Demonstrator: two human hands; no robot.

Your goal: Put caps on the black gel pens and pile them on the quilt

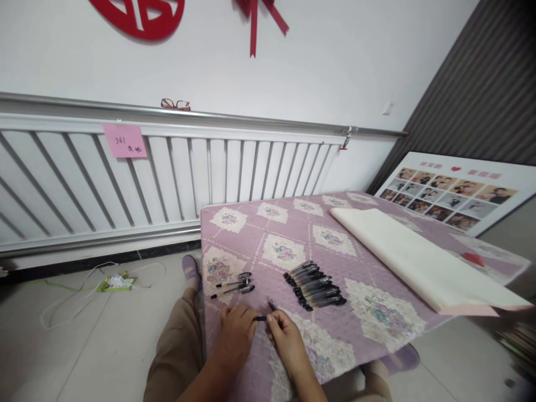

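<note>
Judging by the two heaps, the work on the pens was well under way but unfinished: a row of about ten black-capped pens [315, 285] lay side by side near the middle of the quilted pink tabletop [377, 318], while a smaller cluster of three or so pens [233, 283] lay loosely at about ten o'clock from the hands, well apart from the row. Whether those were waiting their turn or already done could not be told. One pen [268, 311] was in hand at the near edge of the tabletop, at roughly seven o'clock from the row. The left hand [237, 335] rested knuckles up on the cloth, its fingers curled around the dark end of that pen; the right hand [287, 338] met it from the other side, fingers pinched on the pen's barrel, whose pale tip stuck up toward twelve o'clock. Both forearms came in from the lower edge, angled toward each other, so the hands all but touched. A long cream roll of paper [419, 262] lay slantwise at two o'clock from the row, apart from it. A knee in tan trousers [176, 346] showed beside the tabletop's left edge.
</note>
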